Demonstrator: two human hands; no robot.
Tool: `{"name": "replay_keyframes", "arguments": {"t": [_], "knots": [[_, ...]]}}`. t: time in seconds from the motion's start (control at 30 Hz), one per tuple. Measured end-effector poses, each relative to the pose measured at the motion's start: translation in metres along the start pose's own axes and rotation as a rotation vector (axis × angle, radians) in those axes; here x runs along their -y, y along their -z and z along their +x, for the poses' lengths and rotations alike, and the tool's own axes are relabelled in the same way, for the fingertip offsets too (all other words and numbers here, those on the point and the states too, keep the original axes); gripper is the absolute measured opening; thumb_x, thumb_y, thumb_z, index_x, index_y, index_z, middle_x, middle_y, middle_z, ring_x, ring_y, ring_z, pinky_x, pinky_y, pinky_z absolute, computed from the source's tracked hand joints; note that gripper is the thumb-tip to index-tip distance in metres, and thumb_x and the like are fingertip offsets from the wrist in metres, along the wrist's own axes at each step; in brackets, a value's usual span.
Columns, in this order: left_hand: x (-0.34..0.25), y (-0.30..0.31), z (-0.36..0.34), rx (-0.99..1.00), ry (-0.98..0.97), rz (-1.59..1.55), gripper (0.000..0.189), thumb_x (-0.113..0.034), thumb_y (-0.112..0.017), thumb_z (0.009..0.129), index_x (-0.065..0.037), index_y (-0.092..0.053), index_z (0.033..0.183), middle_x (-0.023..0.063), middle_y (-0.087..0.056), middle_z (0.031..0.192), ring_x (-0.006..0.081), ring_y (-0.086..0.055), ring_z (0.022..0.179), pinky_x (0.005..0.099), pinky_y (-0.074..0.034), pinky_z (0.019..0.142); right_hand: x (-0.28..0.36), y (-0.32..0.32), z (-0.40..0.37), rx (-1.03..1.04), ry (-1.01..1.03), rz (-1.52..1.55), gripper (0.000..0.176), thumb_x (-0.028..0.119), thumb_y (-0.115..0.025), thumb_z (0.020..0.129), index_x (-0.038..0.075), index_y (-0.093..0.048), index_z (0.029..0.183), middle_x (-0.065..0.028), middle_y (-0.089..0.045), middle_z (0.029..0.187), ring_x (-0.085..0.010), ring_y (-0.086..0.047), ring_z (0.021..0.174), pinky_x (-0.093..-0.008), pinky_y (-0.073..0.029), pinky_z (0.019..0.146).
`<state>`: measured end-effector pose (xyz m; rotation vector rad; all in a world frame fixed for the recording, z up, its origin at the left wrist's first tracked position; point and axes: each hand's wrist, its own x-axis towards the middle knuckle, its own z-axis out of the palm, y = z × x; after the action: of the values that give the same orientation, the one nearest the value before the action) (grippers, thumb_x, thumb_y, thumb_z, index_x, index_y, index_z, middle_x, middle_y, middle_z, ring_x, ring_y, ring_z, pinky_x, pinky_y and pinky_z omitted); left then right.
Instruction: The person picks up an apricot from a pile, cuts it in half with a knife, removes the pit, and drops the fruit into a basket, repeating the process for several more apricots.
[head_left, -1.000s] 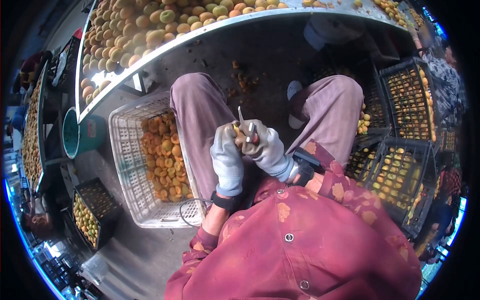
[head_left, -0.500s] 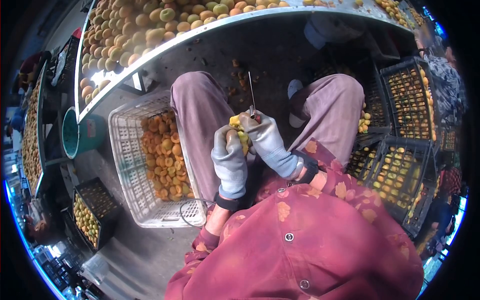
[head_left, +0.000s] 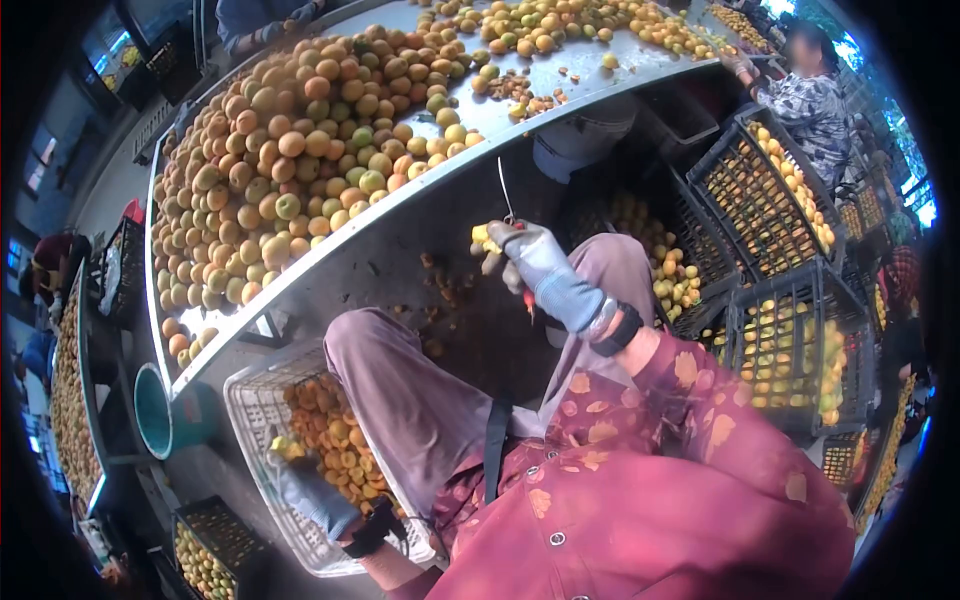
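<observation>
My right hand (head_left: 545, 268), in a pale glove, is closed round a knife with a thin blade (head_left: 501, 180) pointing away and a red part showing below. A yellow fruit piece (head_left: 485, 239) is pinched at its fingertips. Over the white basket (head_left: 262, 440) on the left, my gloved left hand (head_left: 308, 488) holds another yellow fruit piece (head_left: 288, 447) at its fingers. Orange fruit halves (head_left: 345, 445) lie in that basket, beside my left leg.
A metal table (head_left: 430, 178) heaped with whole fruit (head_left: 290, 145) spans the front. Black crates (head_left: 790, 345) of fruit stand at the right, a green bucket (head_left: 155, 410) at the left. A person (head_left: 805, 110) is at the upper right.
My hands have moved apart, the left down to the basket, the right forward with the knife. Each now has a yellow piece. The view has shifted, showing more of the table.
</observation>
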<state>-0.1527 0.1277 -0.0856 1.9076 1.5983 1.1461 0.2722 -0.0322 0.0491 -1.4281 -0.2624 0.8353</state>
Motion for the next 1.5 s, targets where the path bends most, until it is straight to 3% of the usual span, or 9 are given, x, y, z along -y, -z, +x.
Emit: {"name": "replay_keyframes", "arguments": {"t": [0.07, 0.17, 0.43, 0.7, 0.93, 1.0, 1.2, 1.3, 1.5], "knots": [[-0.051, 0.011, -0.003, -0.006, 0.524, -0.591, 0.052, -0.037, -0.053, 0.096, -0.002, -0.045, 0.133, 0.0077, -0.061, 0.089, 0.0157, -0.061, 0.077, 0.0273, -0.049, 0.065, 0.020, 0.009, 0.027, -0.076, 0.033, 0.006, 0.032, 0.031, -0.053, 0.098, 0.000, -0.063, 0.097, -0.0068, -0.066, 0.075, -0.0052, -0.041, 0.038, -0.0205, -0.034, 0.034], [-0.001, -0.002, -0.001, 0.029, 0.765, -0.515, 0.036, -0.027, -0.052, 0.096, -0.005, -0.054, 0.124, 0.0064, -0.060, 0.099, 0.0191, -0.061, 0.084, 0.0319, -0.048, 0.072, 0.049, 0.029, 0.078, -0.111, 0.130, -0.036, 0.033, 0.030, -0.052, 0.098, 0.000, -0.064, 0.095, -0.0078, -0.066, 0.076, -0.0067, -0.041, 0.038, -0.0224, -0.035, 0.035], [0.059, -0.038, -0.028, 0.087, 0.927, -0.608, 0.050, -0.014, -0.055, 0.089, -0.003, -0.042, 0.136, 0.0070, -0.060, 0.093, 0.0179, -0.062, 0.078, 0.0285, -0.050, 0.066, 0.069, 0.083, 0.147, -0.127, 0.220, 0.191, 0.033, 0.029, -0.050, 0.100, 0.002, -0.054, 0.118, -0.0184, -0.069, 0.093, -0.0054, -0.041, 0.043, -0.0210, -0.034, 0.037], [-0.051, -0.040, 0.045, 0.173, 0.569, -0.438, 0.017, -0.019, -0.059, 0.089, -0.004, -0.066, 0.094, 0.0021, -0.063, 0.086, 0.0125, -0.058, 0.073, 0.0254, -0.047, 0.066, 0.060, 0.086, 0.015, 0.062, 0.073, -0.103, 0.051, 0.042, -0.043, 0.100, -0.003, -0.058, 0.118, -0.0099, -0.064, 0.080, 0.0003, -0.034, 0.041, -0.0174, -0.027, 0.035], [-0.163, -0.073, 0.116, 0.238, -0.254, -0.056, 0.011, -0.002, -0.054, 0.089, -0.002, -0.063, 0.096, 0.0078, -0.063, 0.090, 0.0174, -0.062, 0.078, 0.0299, -0.050, 0.068, 0.039, 0.097, -0.035, -0.029, 0.078, -0.242, 0.045, 0.035, -0.049, 0.098, -0.003, -0.059, 0.119, -0.0086, -0.067, 0.076, -0.0018, -0.044, 0.041, -0.0154, -0.033, 0.036], [-0.179, -0.090, 0.133, 0.254, -0.207, -0.216, 0.022, 0.002, -0.057, 0.083, -0.006, -0.062, 0.103, 0.0089, -0.060, 0.093, 0.0217, -0.063, 0.084, 0.0337, -0.053, 0.072, 0.023, 0.104, -0.036, -0.017, 0.086, -0.228, 0.043, 0.033, -0.050, 0.098, -0.004, -0.059, 0.119, -0.0077, -0.068, 0.075, -0.0015, -0.044, 0.041, -0.0152, -0.032, 0.037], [-0.173, -0.122, 0.185, 0.183, -0.746, 0.532, 0.033, -0.008, -0.066, 0.079, -0.009, -0.064, 0.112, 0.0125, -0.063, 0.112, 0.0279, -0.063, 0.093, 0.0347, -0.051, 0.085, 0.012, 0.112, -0.038, -0.057, 0.177, -0.198, 0.040, 0.030, -0.049, 0.099, -0.003, -0.060, 0.119, -0.0071, -0.067, 0.071, -0.0015, -0.042, 0.039, -0.0161, -0.032, 0.036], [-0.172, -0.155, 0.206, 0.208, -0.400, 0.233, 0.042, -0.018, -0.066, 0.079, -0.010, -0.062, 0.120, 0.0154, -0.065, 0.112, 0.0302, -0.062, 0.102, 0.0373, -0.048, 0.092, 0.011, 0.113, -0.036, -0.023, 0.205, -0.190, 0.039, 0.029, -0.047, 0.099, -0.002, -0.060, 0.119, -0.0076, -0.067, 0.071, -0.0017, -0.041, 0.038, -0.0166, -0.032, 0.034], [-0.179, -0.183, 0.223, 0.464, -0.403, 0.450, 0.052, -0.026, -0.069, 0.075, -0.010, -0.061, 0.124, 0.0196, -0.065, 0.112, 0.0331, -0.062, 0.104, 0.0399, -0.049, 0.090, 0.010, 0.109, -0.034, -0.044, 0.181, -0.188, 0.038, 0.027, -0.046, 0.099, -0.002, -0.060, 0.119, -0.0081, -0.066, 0.070, -0.0019, -0.040, 0.037, -0.0167, -0.033, 0.033]]}}
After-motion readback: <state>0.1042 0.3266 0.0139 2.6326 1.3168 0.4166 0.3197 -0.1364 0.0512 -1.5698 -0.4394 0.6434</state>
